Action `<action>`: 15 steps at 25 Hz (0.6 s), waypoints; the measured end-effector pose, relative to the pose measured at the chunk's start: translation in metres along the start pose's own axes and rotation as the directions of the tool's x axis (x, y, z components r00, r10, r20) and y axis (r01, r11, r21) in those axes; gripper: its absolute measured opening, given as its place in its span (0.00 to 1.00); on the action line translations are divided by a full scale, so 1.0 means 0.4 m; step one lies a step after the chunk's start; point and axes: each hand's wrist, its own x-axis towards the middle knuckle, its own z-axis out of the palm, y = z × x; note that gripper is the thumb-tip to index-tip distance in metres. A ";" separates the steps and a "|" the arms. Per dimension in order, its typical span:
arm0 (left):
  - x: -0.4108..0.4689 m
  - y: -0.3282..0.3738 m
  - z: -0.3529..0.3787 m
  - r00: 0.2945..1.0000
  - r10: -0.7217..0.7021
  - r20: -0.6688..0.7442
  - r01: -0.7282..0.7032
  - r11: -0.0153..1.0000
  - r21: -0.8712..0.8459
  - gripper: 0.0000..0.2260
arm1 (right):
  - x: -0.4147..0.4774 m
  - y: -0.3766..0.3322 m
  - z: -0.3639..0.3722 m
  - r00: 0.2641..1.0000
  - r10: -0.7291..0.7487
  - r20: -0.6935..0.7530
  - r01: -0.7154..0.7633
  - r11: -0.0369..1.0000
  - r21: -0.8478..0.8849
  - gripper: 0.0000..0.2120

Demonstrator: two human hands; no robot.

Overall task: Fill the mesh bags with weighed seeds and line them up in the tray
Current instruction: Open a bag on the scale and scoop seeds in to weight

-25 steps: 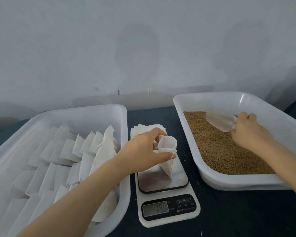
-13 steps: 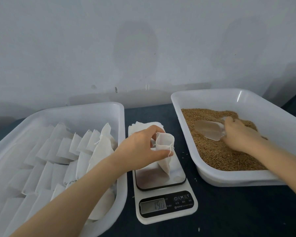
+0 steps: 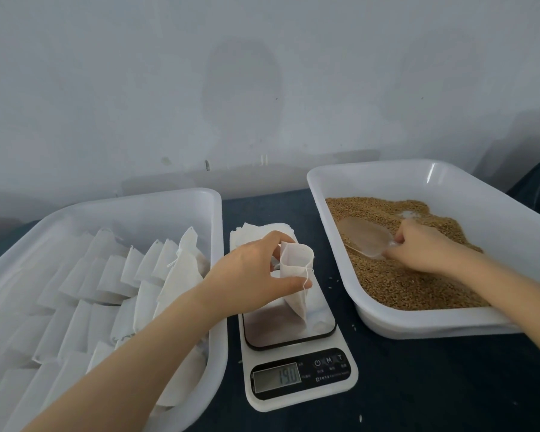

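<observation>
Mesh bag (image 3: 295, 275) centre frame: long axis near upright, foot down at the scale (image 3: 296, 378) plate, mouth up, pinched open by left hand (image 3: 250, 275). Scoop (image 3: 363, 240), gripped in the curled right hand (image 3: 424, 247), lies in seeds (image 3: 402, 285), right of frame. Bag mouth sits to the scoop's left.

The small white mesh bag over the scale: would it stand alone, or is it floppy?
Probably floppy: the small white mesh bag tapers to a limp point below the left hand, whose fingers hold its mouth open. Likely very light, since it looks empty. It would probably tip over on the shiny scale platform.
</observation>
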 end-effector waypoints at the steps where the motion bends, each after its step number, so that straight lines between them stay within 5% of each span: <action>1: 0.000 0.000 0.000 1.000 0.001 0.000 -0.001 1.000 0.000 0.24 | 0.000 -0.001 0.000 1.000 0.003 0.002 -0.003 1.000 0.008 0.10; 5: -0.001 0.001 -0.001 1.000 -0.003 0.002 0.003 1.000 0.003 0.24 | 0.001 0.000 0.000 1.000 -0.001 -0.004 0.002 0.999 0.049 0.09; 10: 0.001 0.001 0.000 1.000 -0.008 0.004 0.008 1.000 0.012 0.25 | -0.005 0.013 -0.011 0.985 -0.106 -0.133 0.081 0.981 -0.177 0.11; 15: 0.001 -0.002 0.000 1.000 0.000 0.003 -0.001 1.000 0.008 0.25 | -0.010 0.007 -0.005 0.992 -0.119 -0.041 0.112 0.984 -0.140 0.11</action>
